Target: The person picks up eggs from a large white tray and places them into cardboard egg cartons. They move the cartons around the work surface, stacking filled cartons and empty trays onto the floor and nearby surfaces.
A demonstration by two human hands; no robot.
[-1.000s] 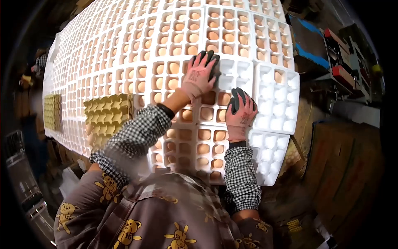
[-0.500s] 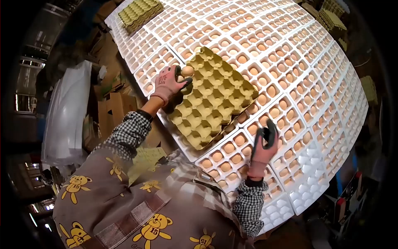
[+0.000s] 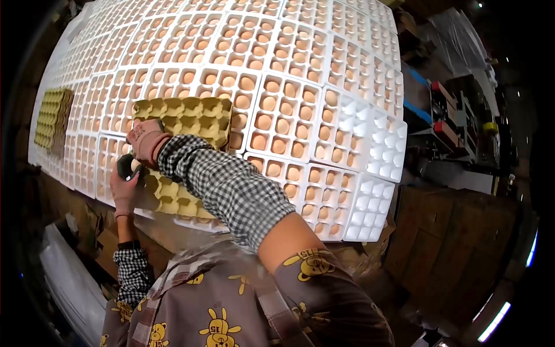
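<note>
Head view: pulp stack [image 3: 53, 118] is sitting far left; left hand [image 3: 123, 188] is cupping an egg [image 3: 136, 164], fingers wrapped round it, probably for security, its forearm using open room off the near edge; right hand [image 3: 147, 140] is bending over pulp tray [image 3: 193, 118], fingertips hidden, grip can't tell; pulp tray is lying atop foam trays [image 3: 332, 166], likely for short reach; white cells [image 3: 370, 202] are lining the right edge.

Right arm [image 3: 228, 185] stretched leftward, right hand [image 3: 149, 140] close beside left hand [image 3: 124, 188], left fingers [image 3: 123, 166] curled
</note>
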